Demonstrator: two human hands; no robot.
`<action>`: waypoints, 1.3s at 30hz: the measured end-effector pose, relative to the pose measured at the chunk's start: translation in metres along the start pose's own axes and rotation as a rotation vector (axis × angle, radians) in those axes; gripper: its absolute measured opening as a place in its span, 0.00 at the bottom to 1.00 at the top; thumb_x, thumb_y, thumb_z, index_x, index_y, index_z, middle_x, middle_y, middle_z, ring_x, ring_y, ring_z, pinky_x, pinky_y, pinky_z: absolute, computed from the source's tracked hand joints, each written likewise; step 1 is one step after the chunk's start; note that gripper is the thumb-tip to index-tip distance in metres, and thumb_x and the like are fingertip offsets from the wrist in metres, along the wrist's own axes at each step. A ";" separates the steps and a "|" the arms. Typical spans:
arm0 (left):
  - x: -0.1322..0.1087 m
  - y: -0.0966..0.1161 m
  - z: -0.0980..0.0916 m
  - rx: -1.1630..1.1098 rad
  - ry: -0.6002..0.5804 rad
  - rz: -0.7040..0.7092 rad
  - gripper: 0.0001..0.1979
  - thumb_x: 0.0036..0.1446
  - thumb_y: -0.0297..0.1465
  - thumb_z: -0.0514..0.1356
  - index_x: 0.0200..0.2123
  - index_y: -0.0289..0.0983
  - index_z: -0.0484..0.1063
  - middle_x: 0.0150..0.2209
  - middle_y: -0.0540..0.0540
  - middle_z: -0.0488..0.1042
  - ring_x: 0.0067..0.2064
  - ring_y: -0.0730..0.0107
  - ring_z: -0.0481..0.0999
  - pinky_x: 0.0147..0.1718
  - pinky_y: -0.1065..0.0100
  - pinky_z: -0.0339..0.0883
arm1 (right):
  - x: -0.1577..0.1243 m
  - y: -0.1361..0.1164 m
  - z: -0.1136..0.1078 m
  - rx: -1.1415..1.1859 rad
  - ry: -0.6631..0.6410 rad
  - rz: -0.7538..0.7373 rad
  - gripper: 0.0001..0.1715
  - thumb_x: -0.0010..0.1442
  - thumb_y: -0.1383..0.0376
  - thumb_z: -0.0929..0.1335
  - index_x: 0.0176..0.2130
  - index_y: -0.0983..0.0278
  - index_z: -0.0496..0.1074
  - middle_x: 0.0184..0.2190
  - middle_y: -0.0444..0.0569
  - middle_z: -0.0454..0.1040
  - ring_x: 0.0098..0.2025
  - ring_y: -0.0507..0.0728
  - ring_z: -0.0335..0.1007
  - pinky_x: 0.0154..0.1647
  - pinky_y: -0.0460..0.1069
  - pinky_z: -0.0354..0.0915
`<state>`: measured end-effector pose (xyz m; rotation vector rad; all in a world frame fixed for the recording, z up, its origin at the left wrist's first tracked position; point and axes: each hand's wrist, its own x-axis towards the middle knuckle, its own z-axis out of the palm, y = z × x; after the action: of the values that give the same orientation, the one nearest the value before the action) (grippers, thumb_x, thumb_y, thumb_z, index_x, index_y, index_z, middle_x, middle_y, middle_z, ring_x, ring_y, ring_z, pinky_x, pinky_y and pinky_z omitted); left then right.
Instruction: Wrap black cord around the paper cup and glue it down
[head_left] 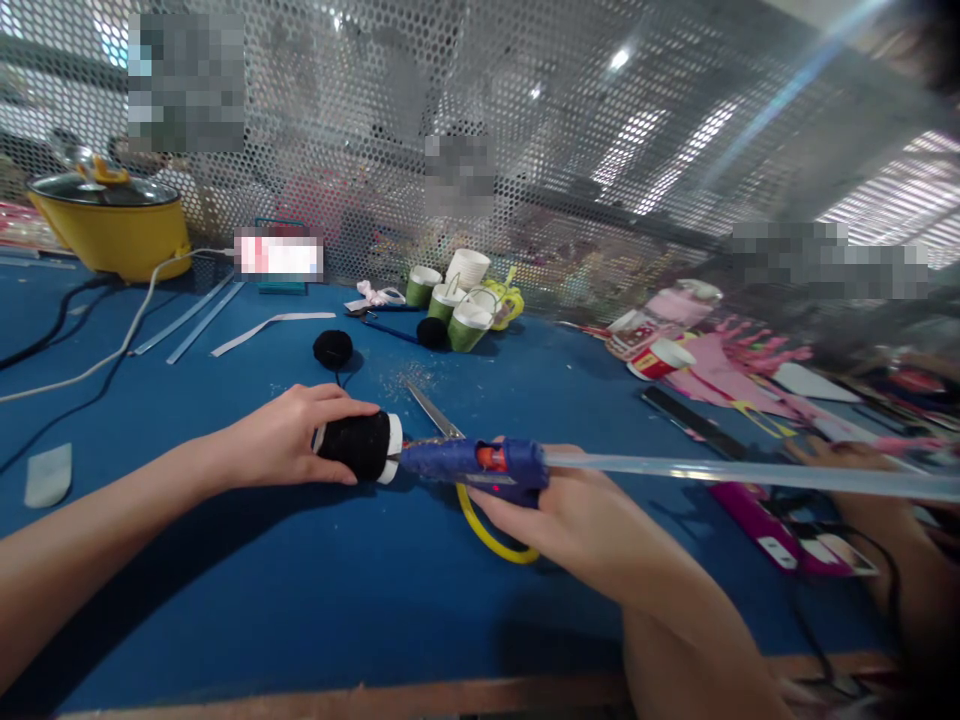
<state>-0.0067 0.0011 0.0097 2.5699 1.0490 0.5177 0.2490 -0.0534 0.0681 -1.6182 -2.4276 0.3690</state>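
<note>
One broad blue tabletop [315,620] carries the work, with a yellow electric pot with a glass lid [142,235] at its far left. Nearer, the right hand [570,510] grips a dark-blue plastic glue gun [450,465], a long, clear glue stick [712,473] running out behind it. Yellow-handled metal scissors [435,409] lie partly beneath the gun. The left hand [322,430] grasps a small black-wrapped, white-rimmed cylinder [360,447], tipped on its side in front of the nozzle; whether tip and rim touch, I cannot tell. Smallest, a round black yarn ball [333,349] sits just beyond that hand, a dark strand leading from it towards the fingers. The step in hand looks like gluing near the white rim; the next move probably calls for a steady nozzle, a slow turn of the cylinder, and fingers clear of hot glue.
</note>
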 end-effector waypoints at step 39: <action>-0.002 0.003 0.008 0.056 0.155 0.101 0.40 0.48 0.35 0.63 0.60 0.42 0.44 0.52 0.40 0.66 0.50 0.55 0.67 0.47 0.58 0.59 | 0.069 0.060 0.023 0.502 0.265 0.389 0.13 0.54 0.60 0.65 0.23 0.66 0.67 0.23 0.50 0.73 0.22 0.50 0.66 0.26 0.46 0.63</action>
<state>-0.0029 -0.0040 0.0038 2.6785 0.9990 0.7341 0.2688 0.0302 0.0295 -1.7515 -1.6498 0.7063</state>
